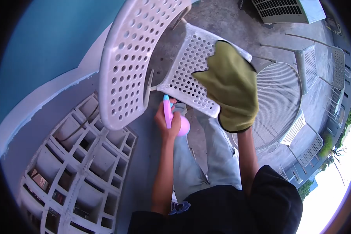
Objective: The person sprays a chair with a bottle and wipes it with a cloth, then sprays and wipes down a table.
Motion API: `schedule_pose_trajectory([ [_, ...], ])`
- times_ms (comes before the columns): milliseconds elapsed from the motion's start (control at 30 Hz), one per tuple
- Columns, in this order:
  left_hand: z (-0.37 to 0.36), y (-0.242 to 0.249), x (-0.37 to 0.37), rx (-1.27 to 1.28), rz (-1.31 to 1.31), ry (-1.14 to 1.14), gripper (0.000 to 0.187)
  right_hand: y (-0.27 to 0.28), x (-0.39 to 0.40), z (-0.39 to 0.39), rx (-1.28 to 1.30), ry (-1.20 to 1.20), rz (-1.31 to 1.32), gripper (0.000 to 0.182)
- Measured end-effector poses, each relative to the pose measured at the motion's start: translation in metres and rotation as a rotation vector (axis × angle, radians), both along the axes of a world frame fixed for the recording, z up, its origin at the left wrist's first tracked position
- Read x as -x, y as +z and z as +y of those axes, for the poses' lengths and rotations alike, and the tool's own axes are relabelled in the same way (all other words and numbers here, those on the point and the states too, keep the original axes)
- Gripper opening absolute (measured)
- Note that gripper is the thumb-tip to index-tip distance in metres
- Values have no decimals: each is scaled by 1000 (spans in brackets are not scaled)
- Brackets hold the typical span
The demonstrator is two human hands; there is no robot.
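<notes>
My left hand (169,121) is wrapped round a pink spray bottle (184,125) with a blue nozzle tip, just below the front of a white perforated chair. An olive-green cloth (236,87) with dark edging covers my right hand, whose fingers are hidden beneath it. The cloth lies over the right part of the chair seat (189,62). To the left of the seat rises the chair's curved backrest (126,66), full of round holes.
A round mesh table (279,103) stands to the right, with white chairs (309,70) beyond it. An air-conditioner unit (286,11) is at the top right. White openwork blocks (76,171) line the lower left, below a teal wall (54,43).
</notes>
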State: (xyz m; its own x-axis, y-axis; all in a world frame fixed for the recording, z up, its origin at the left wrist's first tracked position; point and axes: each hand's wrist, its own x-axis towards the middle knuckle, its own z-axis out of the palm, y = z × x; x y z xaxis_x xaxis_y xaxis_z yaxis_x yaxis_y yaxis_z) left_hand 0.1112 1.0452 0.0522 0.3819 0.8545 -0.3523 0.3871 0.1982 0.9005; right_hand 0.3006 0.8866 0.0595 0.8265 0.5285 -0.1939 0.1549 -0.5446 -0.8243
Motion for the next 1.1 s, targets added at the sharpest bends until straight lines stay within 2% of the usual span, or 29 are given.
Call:
schedule_pose_trajectory([
  [67, 13, -4, -36, -61, 87, -65, 30, 48, -25, 27, 242, 263, -374, 36],
  [100, 18, -21, -53, -125, 122, -55, 26, 46, -34, 22, 289, 269, -314, 35],
  [167, 33, -16, -97, -140, 205, -49, 24, 40, -53, 11, 378, 281, -192, 32],
  [200, 39, -31, -112, -163, 222, -48, 16, 37, -63, 6, 421, 286, -131, 31],
  [233, 47, -46, -129, -46, 299, -18, 14, 35, -71, 0, 465, 290, -69, 30],
  [267, 52, -57, -144, 72, 375, 10, 11, 34, -74, -5, 464, 288, -37, 30],
  [300, 52, -63, -156, 1, 303, 14, 10, 35, -74, -9, 451, 280, -13, 29],
  [400, 54, -78, -180, 68, 450, -76, 13, 43, -70, -20, 364, 216, 41, 29],
  [500, 36, -68, -197, 116, 430, -133, 13, 53, -69, -33, 271, 119, 90, 30],
  [533, 31, -73, -201, 67, 533, -214, 11, 56, -71, -38, 252, 87, 101, 30],
  [567, 20, -76, -201, 76, 506, -271, 11, 58, -72, -43, 232, 55, 109, 30],
  [633, -7, -47, -214, 48, 497, -382, 12, 61, -76, -55, 210, -6, 115, 30],
  [700, -29, -52, -219, -116, 577, -524, 11, 61, -81, -66, 195, -49, 122, 30],
  [733, -41, -53, -219, -87, 596, -518, 8, 59, -83, -71, 189, -66, 128, 30],
  [900, -90, -59, -219, -22, 274, -622, 5, 55, -90, -94, 157, -139, 164, 31],
  [933, -96, -54, -223, -8, 392, -685, 7, 56, -90, -99, 153, -152, 173, 31],
  [1100, -118, -63, -226, -55, 330, -690, 4, 56, -89, -112, 120, -216, 211, 33],
])
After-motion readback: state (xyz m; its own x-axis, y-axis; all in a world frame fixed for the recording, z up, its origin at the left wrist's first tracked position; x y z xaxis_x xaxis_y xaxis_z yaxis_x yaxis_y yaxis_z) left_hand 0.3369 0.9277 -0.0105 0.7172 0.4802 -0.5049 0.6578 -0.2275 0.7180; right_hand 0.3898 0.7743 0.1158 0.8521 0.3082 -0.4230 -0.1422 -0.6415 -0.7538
